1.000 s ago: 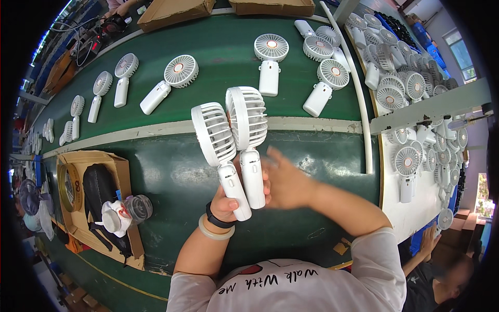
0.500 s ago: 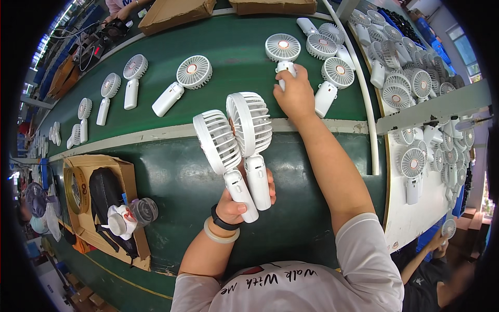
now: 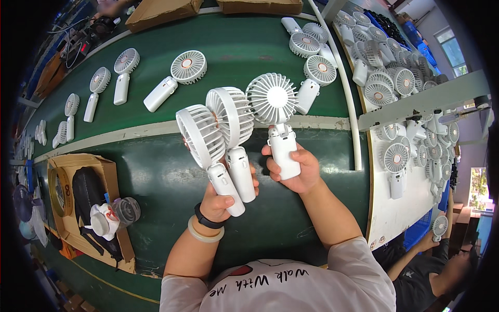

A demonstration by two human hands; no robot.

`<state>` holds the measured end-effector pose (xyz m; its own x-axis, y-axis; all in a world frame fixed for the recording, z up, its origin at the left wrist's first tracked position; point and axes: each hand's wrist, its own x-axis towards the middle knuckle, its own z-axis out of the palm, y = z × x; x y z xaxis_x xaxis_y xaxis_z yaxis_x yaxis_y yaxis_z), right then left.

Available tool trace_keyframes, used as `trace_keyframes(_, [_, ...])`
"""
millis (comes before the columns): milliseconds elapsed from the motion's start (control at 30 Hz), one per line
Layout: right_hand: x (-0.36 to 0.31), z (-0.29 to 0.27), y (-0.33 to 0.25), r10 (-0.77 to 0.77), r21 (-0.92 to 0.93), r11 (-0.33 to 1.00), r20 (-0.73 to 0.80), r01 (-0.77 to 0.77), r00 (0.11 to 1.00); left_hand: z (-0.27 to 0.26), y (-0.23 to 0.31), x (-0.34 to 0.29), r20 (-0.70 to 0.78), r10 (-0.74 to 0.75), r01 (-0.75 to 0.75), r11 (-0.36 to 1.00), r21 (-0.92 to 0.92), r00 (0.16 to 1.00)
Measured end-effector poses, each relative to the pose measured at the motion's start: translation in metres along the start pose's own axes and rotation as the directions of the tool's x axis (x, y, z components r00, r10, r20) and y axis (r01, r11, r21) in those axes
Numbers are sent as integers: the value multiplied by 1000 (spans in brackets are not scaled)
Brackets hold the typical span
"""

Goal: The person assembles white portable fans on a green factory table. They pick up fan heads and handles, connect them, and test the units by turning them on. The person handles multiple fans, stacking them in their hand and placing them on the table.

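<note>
Two white handheld fans [image 3: 228,179] are gripped side by side by their handles in my left hand [image 3: 215,205], heads up and slightly tilted. My right hand [image 3: 302,174] is closed round the handle of another white handheld fan [image 3: 283,151], its round grille upright beside the other two. The grille of the right fan comes close to one left fan; whether they touch I cannot tell. Beyond my hands, more white fans lie on the green belt: one [image 3: 174,78] at the middle left and another [image 3: 314,80] just behind the fan in my right hand.
A white side table [image 3: 382,218] at the right carries many fans. A white pipe [image 3: 345,78] runs beside the belt. At the left a cardboard box [image 3: 117,177] holds a black pouch, with a clear jar [image 3: 126,210] at its edge. A person [image 3: 431,265] sits at the lower right holding a fan.
My right hand has lifted a fan off the belt and drawn it back toward me, next to the two in my left hand. The view has shifted slightly to the right.
</note>
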<state>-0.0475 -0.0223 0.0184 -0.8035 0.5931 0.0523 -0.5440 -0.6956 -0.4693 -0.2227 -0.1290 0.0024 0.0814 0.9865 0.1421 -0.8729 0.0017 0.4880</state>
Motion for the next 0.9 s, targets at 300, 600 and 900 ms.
trace_keyframes(300, [1, 2, 4, -23, -115, 993, 32, 26, 999, -1, 2, -2, -51, 4, -2, 999, 34, 999])
trace_keyframes(600, [3, 22, 12, -211, -484, 873, -279, 53, 937, 5, 13, -5, -62, -17, 20, 999, 45, 998])
trace_keyframes(900, [6, 20, 13, -286, -641, 765, -264, 54, 921, -1, 14, -8, -60, -15, 16, 1000, 20, 998])
